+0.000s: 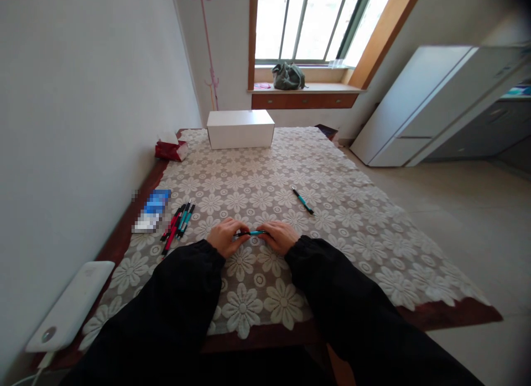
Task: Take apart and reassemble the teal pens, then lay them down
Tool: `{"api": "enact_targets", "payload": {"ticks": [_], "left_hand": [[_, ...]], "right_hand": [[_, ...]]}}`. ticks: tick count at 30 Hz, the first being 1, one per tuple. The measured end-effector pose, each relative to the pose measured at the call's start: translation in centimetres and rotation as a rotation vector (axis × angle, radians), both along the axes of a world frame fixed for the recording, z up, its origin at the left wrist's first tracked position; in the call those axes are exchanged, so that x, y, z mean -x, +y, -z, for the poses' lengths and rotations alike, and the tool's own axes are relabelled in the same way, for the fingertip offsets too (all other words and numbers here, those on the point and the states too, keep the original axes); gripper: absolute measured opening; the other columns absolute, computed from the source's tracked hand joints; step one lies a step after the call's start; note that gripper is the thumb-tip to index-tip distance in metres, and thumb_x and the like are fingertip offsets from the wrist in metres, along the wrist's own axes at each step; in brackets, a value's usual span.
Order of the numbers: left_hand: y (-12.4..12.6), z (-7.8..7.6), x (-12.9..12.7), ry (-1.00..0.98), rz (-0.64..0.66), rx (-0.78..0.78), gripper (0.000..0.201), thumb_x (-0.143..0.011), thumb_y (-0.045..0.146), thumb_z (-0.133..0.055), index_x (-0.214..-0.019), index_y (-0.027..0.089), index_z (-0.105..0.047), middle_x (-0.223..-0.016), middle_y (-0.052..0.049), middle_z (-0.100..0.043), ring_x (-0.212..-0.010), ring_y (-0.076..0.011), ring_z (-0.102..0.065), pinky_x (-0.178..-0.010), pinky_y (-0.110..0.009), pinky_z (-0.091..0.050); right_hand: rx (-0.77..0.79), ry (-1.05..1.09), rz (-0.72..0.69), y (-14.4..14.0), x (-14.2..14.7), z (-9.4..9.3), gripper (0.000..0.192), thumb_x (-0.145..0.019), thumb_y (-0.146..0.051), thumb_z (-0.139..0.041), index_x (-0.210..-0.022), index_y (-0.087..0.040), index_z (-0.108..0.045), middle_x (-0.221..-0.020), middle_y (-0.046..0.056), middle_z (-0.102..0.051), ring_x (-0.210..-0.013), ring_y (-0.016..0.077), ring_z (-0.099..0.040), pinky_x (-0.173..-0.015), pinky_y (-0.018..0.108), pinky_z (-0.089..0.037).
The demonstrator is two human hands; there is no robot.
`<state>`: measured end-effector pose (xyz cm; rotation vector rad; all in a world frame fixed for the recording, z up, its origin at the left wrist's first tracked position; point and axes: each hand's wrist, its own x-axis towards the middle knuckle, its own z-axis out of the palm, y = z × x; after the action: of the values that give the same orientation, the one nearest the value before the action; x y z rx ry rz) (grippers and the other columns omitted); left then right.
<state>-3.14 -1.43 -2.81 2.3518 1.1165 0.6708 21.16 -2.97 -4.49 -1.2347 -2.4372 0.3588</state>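
Note:
A teal pen (251, 233) lies level between my two hands, just above the lace tablecloth (357, 220). My left hand (226, 236) grips its left end and my right hand (280, 236) grips its right end. Both sleeves are black. A second teal pen (302, 201) lies alone on the cloth, to the right and farther away. A bunch of several red and teal pens (178, 223) lies left of my left hand.
A blue and white box (152, 210) lies by the left table edge. A white flat device (70, 306) sits near the front left corner. A white box (240, 129) and a red tissue pack (171, 149) stand at the far end. A white fridge (431, 98) stands at the right.

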Motion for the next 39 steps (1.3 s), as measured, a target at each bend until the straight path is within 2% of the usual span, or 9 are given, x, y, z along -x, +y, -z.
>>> {"api": "enact_targets", "payload": {"ticks": [5,8,11,16,20,25,28,34,39], "left_hand": [[0.1,0.4,0.0,0.060,-0.007,-0.019,0.028,-0.100,0.036,-0.051,-0.088,0.021,-0.072,-0.076,-0.004,-0.067,-0.081,-0.0195,-0.063,-0.075,-0.030,-0.050],[0.2,0.5,0.1,0.044,0.013,-0.058,0.028,-0.100,0.036,-0.050,-0.091,0.021,-0.072,-0.083,-0.004,-0.071,-0.087,-0.0205,-0.064,-0.079,-0.032,-0.051],[0.3,0.6,0.1,-0.025,0.046,-0.089,0.020,-0.095,0.039,-0.061,-0.102,0.023,-0.072,-0.095,-0.003,-0.075,-0.094,-0.0211,-0.065,-0.087,-0.034,-0.052],[0.1,0.6,0.2,-0.021,0.087,-0.095,0.023,-0.097,0.039,-0.058,-0.099,0.022,-0.074,-0.088,-0.003,-0.076,-0.086,-0.0192,-0.065,-0.080,-0.031,-0.052],[0.0,0.5,0.0,0.063,0.120,-0.092,0.035,-0.102,0.039,-0.047,-0.090,0.020,-0.075,-0.080,-0.004,-0.074,-0.081,-0.0188,-0.063,-0.074,-0.030,-0.049],[0.1,0.4,-0.2,0.089,0.105,-0.096,0.043,-0.103,0.039,-0.042,-0.077,0.020,-0.072,-0.072,-0.004,-0.070,-0.077,-0.0179,-0.061,-0.071,-0.029,-0.046],[0.2,0.6,-0.2,0.083,0.092,-0.093,0.040,-0.102,0.038,-0.044,-0.080,0.020,-0.072,-0.075,-0.004,-0.071,-0.078,-0.0182,-0.061,-0.073,-0.029,-0.046],[0.0,1.0,0.1,0.044,0.043,-0.024,0.031,-0.101,0.040,-0.047,-0.105,0.023,-0.073,-0.085,-0.005,-0.071,-0.081,-0.0184,-0.066,-0.077,-0.029,-0.050],[0.2,1.5,0.3,0.074,0.065,-0.006,0.034,-0.102,0.041,-0.045,-0.092,0.022,-0.071,-0.079,-0.004,-0.067,-0.076,-0.0178,-0.065,-0.074,-0.029,-0.049]], "right_hand": [[-0.059,-0.010,0.001,-0.1,0.1,0.3,0.017,-0.101,-0.030,-0.053,-0.105,-0.022,-0.067,-0.097,0.006,-0.073,-0.090,0.0209,-0.068,-0.080,0.030,-0.047],[-0.047,-0.047,0.053,-0.3,0.3,0.1,0.014,-0.100,-0.030,-0.055,-0.105,-0.023,-0.066,-0.098,0.005,-0.073,-0.085,0.0196,-0.069,-0.071,0.028,-0.045],[-0.025,-0.091,0.108,-0.7,0.7,-0.2,0.015,-0.101,-0.031,-0.054,-0.109,-0.024,-0.064,-0.102,0.004,-0.074,-0.079,0.0178,-0.068,-0.064,0.027,-0.039],[-0.039,-0.130,0.142,-1.3,1.1,-0.4,0.028,-0.104,-0.045,-0.049,-0.101,-0.023,-0.066,-0.093,0.003,-0.073,-0.071,0.0158,-0.064,-0.059,0.027,-0.032],[-0.093,-0.092,0.114,-1.2,1.0,-0.1,0.038,-0.106,-0.047,-0.043,-0.090,-0.021,-0.066,-0.086,0.003,-0.070,-0.068,0.0138,-0.061,-0.060,0.027,-0.032],[-0.226,-0.020,0.079,-1.0,1.1,0.2,0.030,-0.105,-0.044,-0.048,-0.095,-0.021,-0.064,-0.087,0.005,-0.072,-0.076,0.0160,-0.064,-0.070,0.027,-0.038],[-0.276,-0.048,0.062,-1.0,1.4,0.4,0.028,-0.105,-0.040,-0.048,-0.096,-0.020,-0.064,-0.086,0.005,-0.074,-0.076,0.0168,-0.065,-0.072,0.030,-0.037],[-0.271,-0.126,-0.017,-0.8,1.7,0.5,0.031,-0.106,-0.039,-0.045,-0.092,-0.020,-0.064,-0.081,0.004,-0.071,-0.070,0.0162,-0.063,-0.068,0.030,-0.036],[-0.259,-0.090,-0.054,-0.8,1.3,0.5,0.026,-0.106,-0.036,-0.044,-0.093,-0.020,-0.062,-0.083,0.005,-0.071,-0.076,0.0176,-0.064,-0.072,0.030,-0.040]]}}
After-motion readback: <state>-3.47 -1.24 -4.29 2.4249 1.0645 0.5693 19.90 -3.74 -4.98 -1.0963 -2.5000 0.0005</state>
